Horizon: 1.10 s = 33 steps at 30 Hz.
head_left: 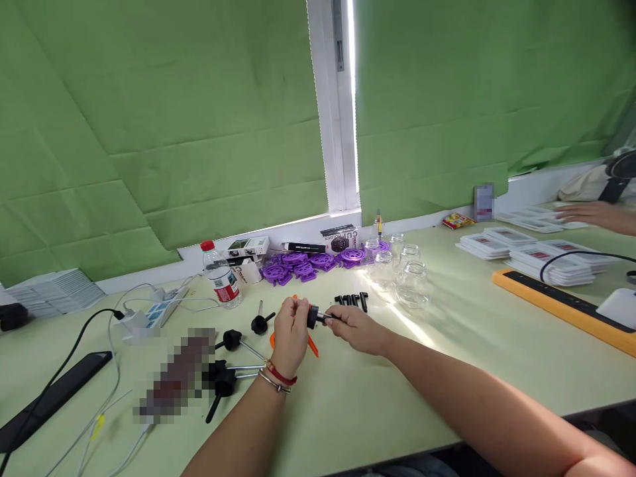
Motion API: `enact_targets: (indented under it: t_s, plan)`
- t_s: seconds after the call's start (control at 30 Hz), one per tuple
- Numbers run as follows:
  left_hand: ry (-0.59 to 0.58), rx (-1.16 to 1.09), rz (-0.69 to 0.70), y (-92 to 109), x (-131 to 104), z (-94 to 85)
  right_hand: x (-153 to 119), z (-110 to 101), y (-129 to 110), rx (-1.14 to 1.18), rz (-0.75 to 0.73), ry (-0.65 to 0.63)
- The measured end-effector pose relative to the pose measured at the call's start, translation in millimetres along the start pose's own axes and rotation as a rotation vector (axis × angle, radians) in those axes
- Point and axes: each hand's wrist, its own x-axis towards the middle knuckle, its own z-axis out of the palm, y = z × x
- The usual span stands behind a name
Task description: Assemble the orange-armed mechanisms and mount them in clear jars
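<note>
Jars (412, 290) and purple parts (352, 257) suggest a workshop.

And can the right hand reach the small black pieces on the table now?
Probably yes: the small black pieces lie just beyond the right hand, with nothing visible between. It is occupied at the black part in the left hand, so may need freeing first.

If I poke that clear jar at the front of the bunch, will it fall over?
Probably not from a gentle push: the front jar stands upright with a wide body. It looks like glass, so it might break if dropped. Its smooth, shiny side could feel slippery.
</note>
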Motion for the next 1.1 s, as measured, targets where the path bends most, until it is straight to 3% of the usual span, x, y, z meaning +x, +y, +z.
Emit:
enact_targets:
  t_s: [0.13, 0.23, 0.57, 0.83, 1.1]
  plan:
    - [-0.129, 0.187, 0.193, 1.1, -4.2, 2.0, 2.1, -0.2, -2.1, 0.146, 0.083, 0.129]
    - [-0.168, 0.269, 0.26, 0.4, -8.6, 6.4, 2.1, 3.2, -2.2, 0.261, 0.115, 0.167]
    - [-0.117, 0.52, 0.254, -4.7, -15.3, 17.4, -2.7, 11.8, 7.4, 0.577, 0.266, 0.002]
    - [-0.143, 0.561, 0.26, -6.9, -17.7, 24.6, -5.1, 19.1, 12.6, 0.543, 0.308, 0.086]
    - [-0.236, 0.557, 0.206, -4.3, -21.2, 25.9, -6.7, 15.2, 9.1, 0.602, 0.355, 0.048]
